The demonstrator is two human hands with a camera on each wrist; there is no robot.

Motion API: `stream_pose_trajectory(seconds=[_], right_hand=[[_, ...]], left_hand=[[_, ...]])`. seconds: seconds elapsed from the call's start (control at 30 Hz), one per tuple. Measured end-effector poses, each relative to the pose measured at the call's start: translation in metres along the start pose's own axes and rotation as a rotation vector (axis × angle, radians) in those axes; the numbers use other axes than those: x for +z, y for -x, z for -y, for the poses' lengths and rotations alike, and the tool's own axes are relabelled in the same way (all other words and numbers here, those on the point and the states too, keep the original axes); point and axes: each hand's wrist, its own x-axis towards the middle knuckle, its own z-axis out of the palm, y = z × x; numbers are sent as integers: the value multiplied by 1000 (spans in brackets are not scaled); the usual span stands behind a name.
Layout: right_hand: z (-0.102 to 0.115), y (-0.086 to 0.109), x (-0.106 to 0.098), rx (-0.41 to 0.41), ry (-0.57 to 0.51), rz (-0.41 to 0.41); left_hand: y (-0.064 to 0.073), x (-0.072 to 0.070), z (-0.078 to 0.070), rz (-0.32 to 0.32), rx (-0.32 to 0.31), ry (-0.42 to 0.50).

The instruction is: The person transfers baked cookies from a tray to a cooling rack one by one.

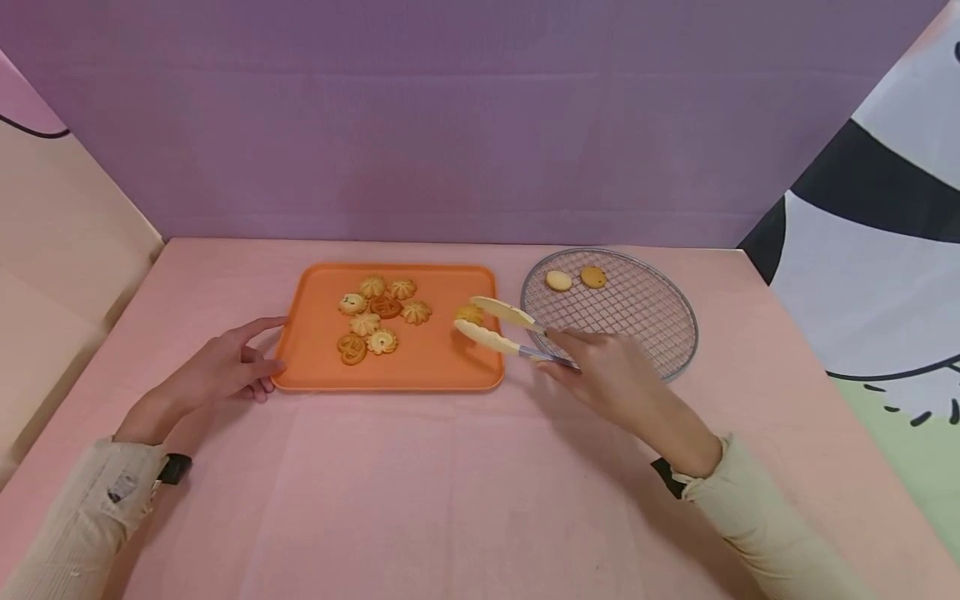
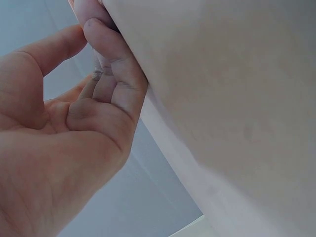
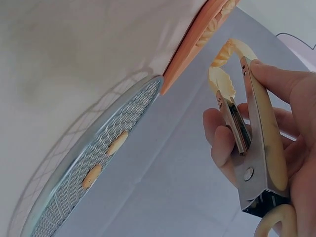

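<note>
Golden cookie (image 1: 469,314) between tips of tongs (image 1: 487,337) grasped by right hand (image 1: 615,375), near right edge of orange tray (image 1: 427,367), with loose-fingered left hand (image 1: 215,371) touching left edge, apparently mid-pickup, calling for steady squeezing.

On the worktop (image 1: 450,483), a tray (image 1: 435,371) is set left of a wire rack (image 1: 645,308), before a backdrop (image 1: 465,150). A biscuit cluster (image 1: 386,307) is laid toward the tray's left; two biscuits (image 1: 593,277) are laid near the rack's far edge. Over the tray's right end, a single biscuit (image 1: 468,314) is held between tongs (image 1: 487,337). The left hand (image 1: 221,367) is placed at the tray's left edge.
</note>
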Motion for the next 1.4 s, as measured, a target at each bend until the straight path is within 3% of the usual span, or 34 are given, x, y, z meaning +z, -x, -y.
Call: stream_pose_trajectory(seconds=[0.53, 0.87, 1.4], right_hand=[[-24, 21, -5, 61, 9, 6], [-46, 28, -8, 56, 8, -45], [-80, 27, -23, 210, 91, -8]], left_hand=[[4, -2, 1, -2, -3, -17], [1, -2, 1, -5, -3, -12], [0, 0, 2, -7, 25, -2]])
